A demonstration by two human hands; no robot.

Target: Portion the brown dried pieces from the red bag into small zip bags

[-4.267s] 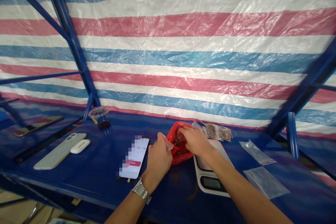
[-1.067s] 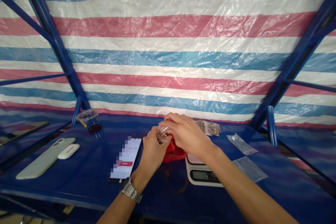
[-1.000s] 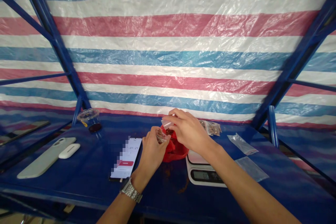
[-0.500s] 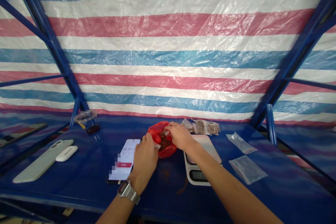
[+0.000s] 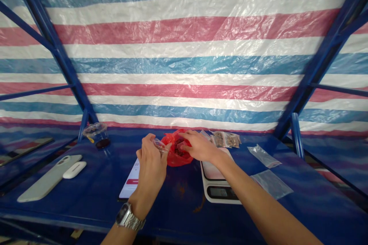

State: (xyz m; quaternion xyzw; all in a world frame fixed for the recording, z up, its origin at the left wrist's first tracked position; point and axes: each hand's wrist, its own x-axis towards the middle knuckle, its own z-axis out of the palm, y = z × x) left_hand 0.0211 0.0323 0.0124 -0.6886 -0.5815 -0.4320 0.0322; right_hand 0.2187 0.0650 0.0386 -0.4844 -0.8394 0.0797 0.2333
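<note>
A small clear zip bag (image 5: pixel 160 144) was pinched between the fingers (image 5: pixel 154 140) of the left hand (image 5: pixel 151 165), just left of the red plastic bag (image 5: pixel 175 155), which lay open on the blue desk (image 5: pixel 59 209) with dark brown flakes (image 5: pixel 178 152) inside. The right hand (image 5: pixel 199 146) was held at the bag's mouth, its fingers drawn together, though whether anything was clamped could not be told. Flakes could be spilled if the limp bag were tipped or the zip bag's narrow mouth missed, as brown crumbs (image 5: pixel 180 190) were seen just in front. The kitchen scale (image 5: pixel 217 185) just right of the bag could be nudged by the right forearm (image 5: pixel 258 197). Filled packets (image 5: pixel 225 139) were crowded just behind it, and a phone (image 5: pixel 129 185) lay beside it under the left hand. Open desk was left in front of it, before the edge, and well to its right, around loose clear bags (image 5: pixel 271 183).
</note>
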